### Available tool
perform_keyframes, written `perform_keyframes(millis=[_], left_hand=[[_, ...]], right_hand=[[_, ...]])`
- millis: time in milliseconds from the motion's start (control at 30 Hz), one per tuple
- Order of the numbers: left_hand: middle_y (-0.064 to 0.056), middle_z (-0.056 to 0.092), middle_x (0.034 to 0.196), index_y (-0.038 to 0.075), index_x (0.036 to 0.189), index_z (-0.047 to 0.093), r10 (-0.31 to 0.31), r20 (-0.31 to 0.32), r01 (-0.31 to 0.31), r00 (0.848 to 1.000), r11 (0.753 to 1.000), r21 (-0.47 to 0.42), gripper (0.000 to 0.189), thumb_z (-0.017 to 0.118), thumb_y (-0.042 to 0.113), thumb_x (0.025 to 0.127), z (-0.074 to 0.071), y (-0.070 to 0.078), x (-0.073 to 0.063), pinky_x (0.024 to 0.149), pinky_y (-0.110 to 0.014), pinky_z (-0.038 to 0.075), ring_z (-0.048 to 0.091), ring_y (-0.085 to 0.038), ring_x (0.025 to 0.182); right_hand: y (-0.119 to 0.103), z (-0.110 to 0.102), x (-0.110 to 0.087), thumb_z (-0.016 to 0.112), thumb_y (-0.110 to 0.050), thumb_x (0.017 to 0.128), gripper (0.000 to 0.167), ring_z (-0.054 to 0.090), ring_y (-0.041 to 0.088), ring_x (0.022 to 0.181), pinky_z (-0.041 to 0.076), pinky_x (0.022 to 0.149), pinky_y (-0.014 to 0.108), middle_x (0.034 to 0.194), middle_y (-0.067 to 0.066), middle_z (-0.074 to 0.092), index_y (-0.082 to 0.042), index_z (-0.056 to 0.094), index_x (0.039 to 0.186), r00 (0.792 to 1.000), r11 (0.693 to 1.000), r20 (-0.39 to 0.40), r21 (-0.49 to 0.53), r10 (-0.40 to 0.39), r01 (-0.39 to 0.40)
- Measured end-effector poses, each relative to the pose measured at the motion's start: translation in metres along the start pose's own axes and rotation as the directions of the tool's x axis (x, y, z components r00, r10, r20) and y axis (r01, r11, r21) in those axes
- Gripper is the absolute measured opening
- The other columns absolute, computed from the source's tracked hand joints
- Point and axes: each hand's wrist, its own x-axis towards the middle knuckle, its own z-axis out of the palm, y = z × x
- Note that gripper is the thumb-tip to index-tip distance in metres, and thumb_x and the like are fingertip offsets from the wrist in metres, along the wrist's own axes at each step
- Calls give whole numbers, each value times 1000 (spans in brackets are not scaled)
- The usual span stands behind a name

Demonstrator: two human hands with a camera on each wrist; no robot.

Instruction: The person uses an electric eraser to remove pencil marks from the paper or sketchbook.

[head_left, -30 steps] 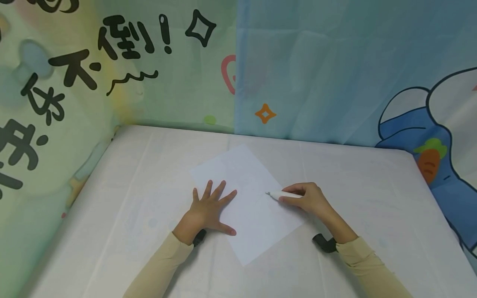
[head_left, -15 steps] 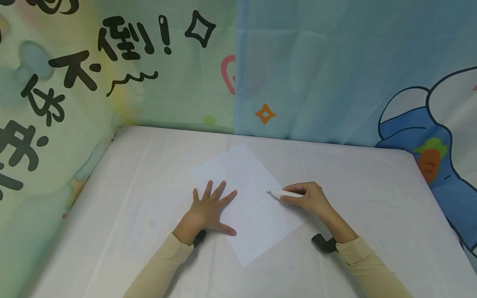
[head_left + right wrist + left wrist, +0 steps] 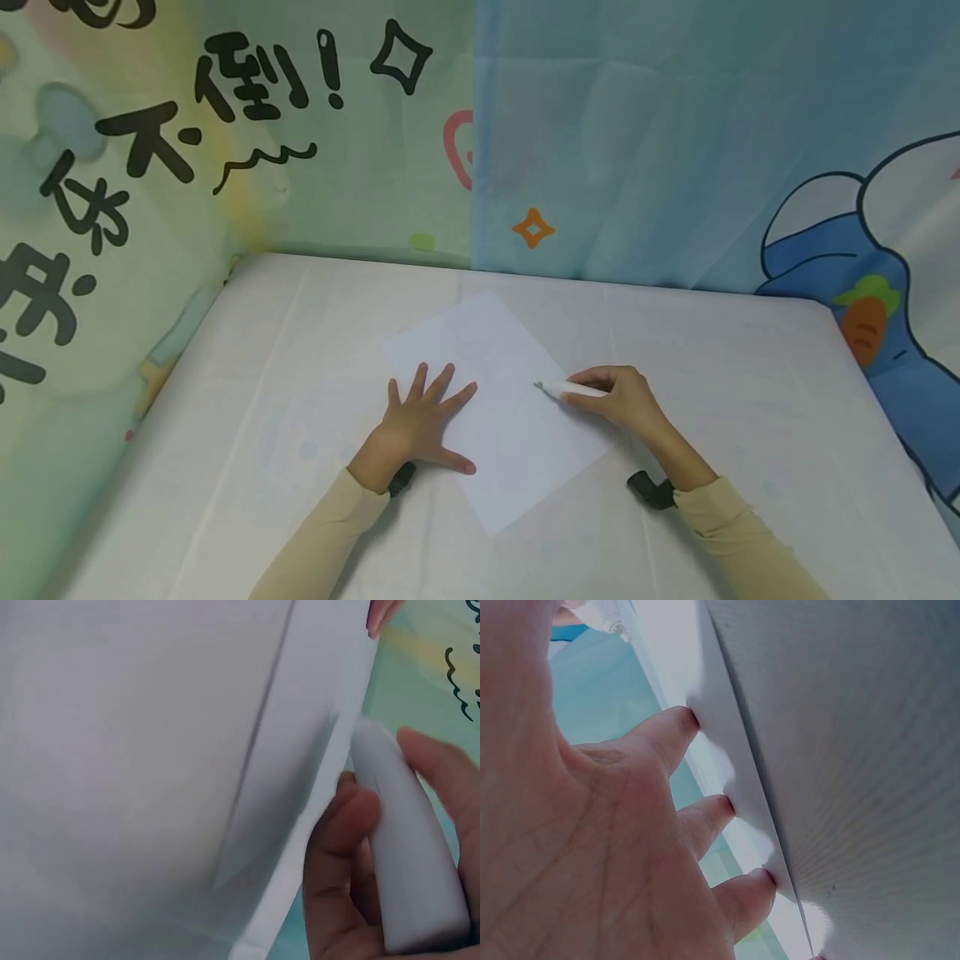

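Observation:
A sheet of white paper (image 3: 510, 467) lies turned cornerwise on the white-covered table. Across its left edge rests my left hand (image 3: 420, 425), fingers spread wide; in the left wrist view the fingertips (image 3: 681, 720) press on the paper near its edge. My right hand (image 3: 626, 402) pinches a thick white pen-shaped tool (image 3: 570, 390) between thumb and fingers over the paper's right part. Its narrow tip points left, close over the sheet. The right wrist view shows the tool's (image 3: 412, 862) smooth, tapering body; its exact kind I cannot tell.
A white cloth (image 3: 300, 333) covers the table. Printed fabric walls (image 3: 637, 150) stand along its back and left side. Dark wrist-worn pieces, one (image 3: 651, 490) by the right wrist, sit just above the cloth.
The tool's tip has shifted very slightly right and then back left over the paper, along with my right hand. My left hand and the sheet have stayed put.

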Motion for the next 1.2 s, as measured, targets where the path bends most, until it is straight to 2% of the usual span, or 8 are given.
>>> perform_keyframes(millis=[233,700,733,933,967,1200], left_hand=[[-7,8,165,31,156,24,-1,5,1,1000,1000,-6,110,77,67,67,-1,1,-1,109,-72,10,-1,-41,149],[-7,8,165,29,156,24,5,-4,-6,1000,1000,-10,110,77,67,67,-1,0,-1,109,-72,10,-1,-41,149],[-7,8,165,29,156,25,6,-6,-6,1000,1000,-12,110,77,67,66,0,-1,-1,109,-72,10,-1,-41,149],[-7,8,165,30,156,24,8,-10,-8,1000,1000,-16,111,77,67,66,1,-1,0,109,-72,10,-1,-41,149],[-7,8,165,30,156,25,9,-11,-9,1000,1000,-16,111,77,68,66,1,-1,0,109,-73,10,-1,-41,149],[-7,7,165,30,156,24,10,-9,-11,1000,1000,-20,111,77,67,66,1,-1,0,109,-72,9,-1,-41,149]], right_hand=[[1,0,1,78,-19,83,35,63,21,92,48,76,30,105,18,71,3,70,109,1000,1000,21,16,-4,4],[0,3,0,78,-17,82,34,62,28,97,47,76,30,102,19,72,5,71,107,1000,1000,-21,-5,12,-12],[1,3,1,79,-17,81,33,62,25,94,48,74,29,98,15,73,4,72,105,999,1000,-30,2,20,-20],[1,3,1,79,-16,80,33,59,16,86,49,62,23,98,16,73,5,72,105,999,999,-23,21,26,-25],[-1,3,1,79,-16,80,35,58,17,86,49,60,23,102,20,72,7,71,106,1000,1000,-13,20,19,-19],[-2,4,1,79,-16,81,36,57,11,79,49,58,23,102,20,72,7,71,107,1000,999,1,19,27,-27]])
